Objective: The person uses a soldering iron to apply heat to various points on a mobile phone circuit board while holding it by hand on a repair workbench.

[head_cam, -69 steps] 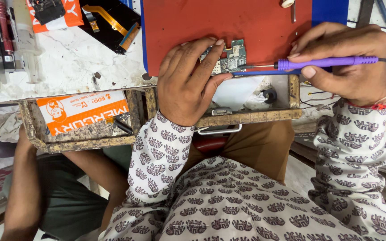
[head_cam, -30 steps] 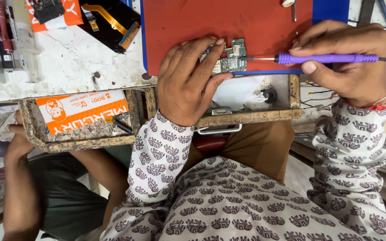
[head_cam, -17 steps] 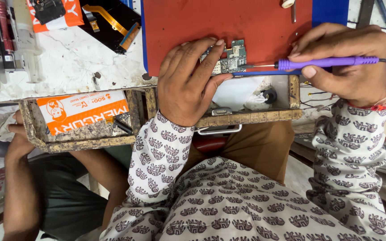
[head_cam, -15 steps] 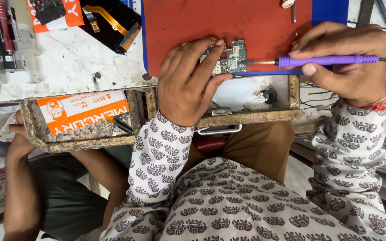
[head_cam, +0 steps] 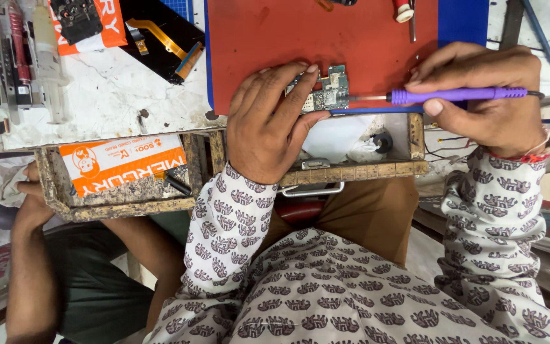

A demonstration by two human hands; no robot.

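— What are the hands doing?

— I see my left hand (head_cam: 268, 121) spread flat, fingers pinning a small green circuit board (head_cam: 326, 92) on the red mat (head_cam: 300, 38) at the table's front edge.

— And the right?

— My right hand (head_cam: 485, 102) is curled around a purple screwdriver (head_cam: 453, 95), its tip touching the board.

Left hand (head_cam: 268, 124): centre of frame, palm down, fingers extended toward the upper right, fingertips pressed together and bearing down. Left forearm in a patterned sleeve, rising from the lower centre. Right hand (head_cam: 488, 102): upper right of frame, curled in a pen-style grip, thumb underneath, index finger on top. Right forearm, same sleeve, along the right edge; banded wrist.
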